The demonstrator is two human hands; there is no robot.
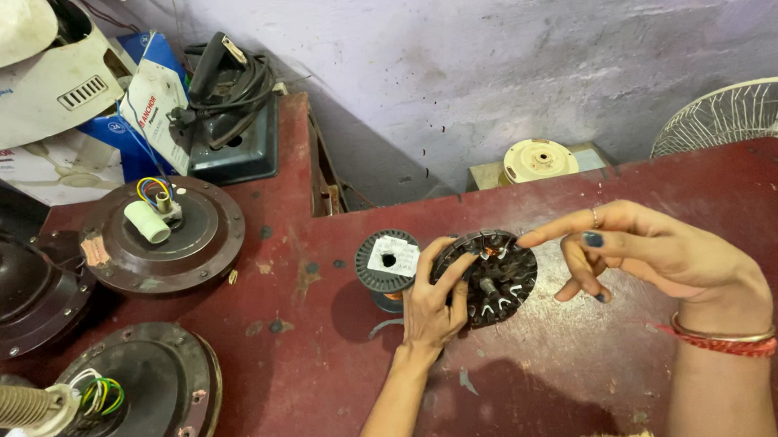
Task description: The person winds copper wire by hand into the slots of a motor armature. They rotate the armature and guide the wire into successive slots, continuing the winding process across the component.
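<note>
A round black slotted motor core (pixel 494 280) with a central shaft stands tilted on edge on the dark red workbench (pixel 560 370). My left hand (pixel 434 306) grips its left rim from below. My right hand (pixel 648 252) hovers at its upper right, forefinger stretched out to the core's top edge, the other fingers curled with nothing held that I can see. A spool (pixel 388 267) with a white label on its end stands just left of the core, behind my left hand.
Two brown ceiling fan motor housings (pixel 163 237) (pixel 139 400) with coloured wires lie at left. A dark electric iron (pixel 229 107) and boxes sit at the back left. A white fan guard (pixel 752 115) stands at far right, and a cream round part (pixel 538 159) lies behind the bench.
</note>
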